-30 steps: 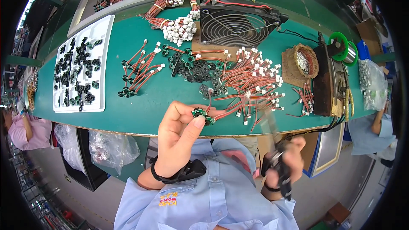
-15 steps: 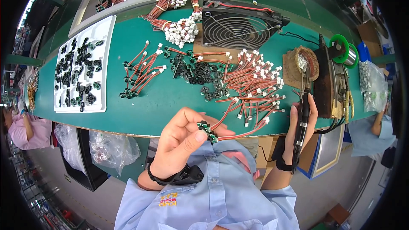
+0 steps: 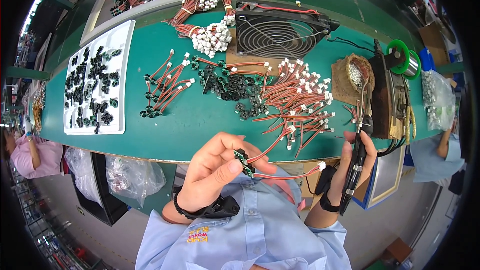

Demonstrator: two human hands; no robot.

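Close to the table's near edge, my left hand (image 3: 210, 166) pinches small green circuit boards (image 3: 245, 164) with black parts between thumb and fingers. Red-and-dark wire leads (image 3: 286, 176) run from them to white connectors. My right hand (image 3: 369, 154) is closed round a black soldering iron (image 3: 356, 165), held like a pen. Its thin bent tip points away from me, just below the round tin of solder scraps (image 3: 356, 76). Several wire leads with white plugs (image 3: 299, 90) lie in a heap between my hands, beside loose black-and-green boards (image 3: 227, 86).
A white tray (image 3: 125, 70) of boards stands left, with wired boards (image 3: 165, 87) beside it. Behind are a black fan (image 3: 280, 32) and bundled wire leads (image 3: 211, 40). A soldering station (image 3: 382, 100) and a green solder spool (image 3: 397, 60) stand right. Other people sit at both sides.
The soldering iron and my right hand have drawn back toward me, the tip leaving the middle of the tin. My left hand has lowered slightly with the boards, and their leads have shifted right.
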